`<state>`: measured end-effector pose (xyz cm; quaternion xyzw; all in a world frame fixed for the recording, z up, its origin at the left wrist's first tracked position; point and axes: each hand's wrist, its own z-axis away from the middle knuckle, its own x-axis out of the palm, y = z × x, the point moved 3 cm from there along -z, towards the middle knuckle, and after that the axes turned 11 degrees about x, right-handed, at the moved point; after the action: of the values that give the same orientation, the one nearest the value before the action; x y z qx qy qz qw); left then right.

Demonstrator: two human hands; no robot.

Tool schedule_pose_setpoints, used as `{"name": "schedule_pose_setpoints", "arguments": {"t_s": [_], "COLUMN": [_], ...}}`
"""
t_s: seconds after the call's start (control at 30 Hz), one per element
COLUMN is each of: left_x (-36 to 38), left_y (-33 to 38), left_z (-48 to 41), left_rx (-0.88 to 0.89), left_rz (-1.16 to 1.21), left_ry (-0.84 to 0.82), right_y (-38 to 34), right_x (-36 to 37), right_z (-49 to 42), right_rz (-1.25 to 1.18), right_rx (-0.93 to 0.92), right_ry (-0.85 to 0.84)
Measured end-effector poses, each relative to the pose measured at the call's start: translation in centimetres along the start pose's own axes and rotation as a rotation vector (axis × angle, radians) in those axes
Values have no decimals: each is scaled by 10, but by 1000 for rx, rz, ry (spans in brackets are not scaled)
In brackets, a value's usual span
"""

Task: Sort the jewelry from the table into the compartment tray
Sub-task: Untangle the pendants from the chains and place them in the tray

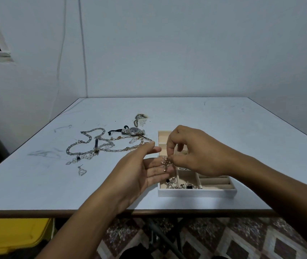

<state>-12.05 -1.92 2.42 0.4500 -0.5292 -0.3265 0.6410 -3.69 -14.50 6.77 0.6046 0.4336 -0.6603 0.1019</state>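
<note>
A white compartment tray [195,193] with beige lining sits on the table, right of centre. Small jewelry pieces [173,184] lie in its near-left compartments. My left hand [139,171] is held palm-up over the tray's left edge, fingers straight, with a small rose-gold beaded piece [165,163] lying on them. My right hand [190,148] hovers above the tray and pinches that piece between thumb and fingertips. Left of the tray, chain necklaces [96,144], a wristwatch [134,130] and a heart pendant [81,171] lie on the table.
More small pieces [141,118] lie farther back on the white table [223,131]. Ring rolls [214,181] fill the tray's right side. A yellow object [12,234] stands below the table at left. Walls close the back and left.
</note>
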Motion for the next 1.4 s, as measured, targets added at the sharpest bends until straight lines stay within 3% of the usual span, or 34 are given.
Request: {"name": "schedule_pose_setpoints", "arguments": {"t_s": [0.53,0.73,0.93,1.13,1.4], "left_x": [-9,-25,-67,-116,-174], "left_y": [4,11,27,45,53], "left_z": [12,14,22,40,54], "left_rx": [-45,46,199,368,398], "left_rz": [-38,-67,-289,-746,-1213], "left_ry": [1,49,185,267,362], "right_y": [2,-6,-31,-69,-101], "right_x": [7,7,33,70,118], "right_z": [3,-3,-17,-37,-71], "right_rz": [-16,-17,-23,4,77], "right_rx": [2,6,-33,-112,-101], "right_ry": [-12,-19,-102,-214,-243]}}
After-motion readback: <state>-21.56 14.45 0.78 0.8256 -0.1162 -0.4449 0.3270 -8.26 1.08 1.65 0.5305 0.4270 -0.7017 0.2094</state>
